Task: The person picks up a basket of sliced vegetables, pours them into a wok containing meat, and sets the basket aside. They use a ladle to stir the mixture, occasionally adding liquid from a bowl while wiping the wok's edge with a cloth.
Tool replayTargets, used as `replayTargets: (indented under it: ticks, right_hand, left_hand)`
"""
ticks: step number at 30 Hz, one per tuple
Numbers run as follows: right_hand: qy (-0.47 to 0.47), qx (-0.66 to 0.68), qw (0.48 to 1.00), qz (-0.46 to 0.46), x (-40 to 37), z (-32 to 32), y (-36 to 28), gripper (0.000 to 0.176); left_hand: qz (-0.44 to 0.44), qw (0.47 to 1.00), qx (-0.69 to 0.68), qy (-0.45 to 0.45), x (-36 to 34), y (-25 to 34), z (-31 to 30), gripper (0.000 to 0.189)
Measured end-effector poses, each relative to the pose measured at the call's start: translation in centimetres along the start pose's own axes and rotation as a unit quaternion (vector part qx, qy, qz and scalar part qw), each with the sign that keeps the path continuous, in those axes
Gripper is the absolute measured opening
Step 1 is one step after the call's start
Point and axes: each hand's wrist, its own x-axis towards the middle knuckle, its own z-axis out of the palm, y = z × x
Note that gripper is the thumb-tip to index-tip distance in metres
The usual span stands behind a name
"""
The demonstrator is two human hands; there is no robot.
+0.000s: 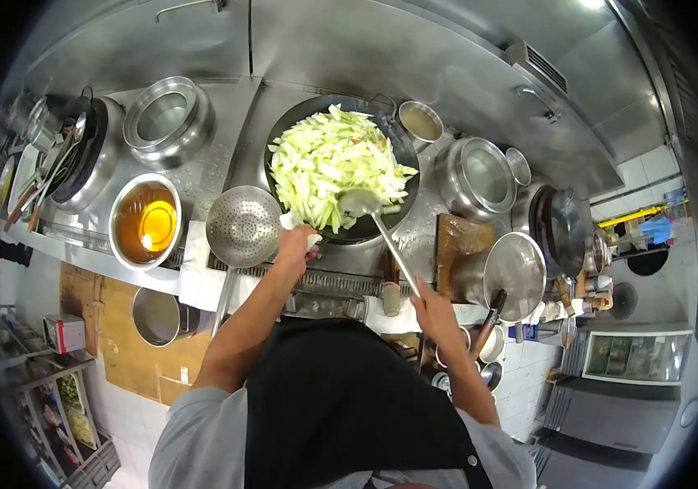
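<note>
Now, the left hand (297, 243) is closed on a white cloth (290, 220) at the near rim of the wok (405, 150), while the right hand (433, 308) grips the ladle (394, 248), its bowl in the pale green vegetable pieces (328, 163). The wok sits between the steel counter's (202, 178) back and front edges; the skimmer (243, 226) and amber liquid's pan (118, 238) are near the front edge.

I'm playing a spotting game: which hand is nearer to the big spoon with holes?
Left. The left hand is just beside the holey spoon's round end, holding a white cloth. The right hand is farther right, holding the ladle.
</note>
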Motion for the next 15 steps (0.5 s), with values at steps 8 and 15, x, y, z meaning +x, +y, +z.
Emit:
replayTargets:
  ticks: [8,15]
  right_hand:
    - [0.068,0.115,0.989,-0.062,2.6,3.2,1.4,0.058]
    - [-0.035,0.35,0.921,0.168,3.8,-7.4,-3.3,0.049]
  left_hand:
    - [-0.002,1.0,0.009,0.004,0.0,0.2,-0.1,0.019]
    - [0.026,1.0,-0.004,0.004,-0.2,-0.1,0.2,0.021]
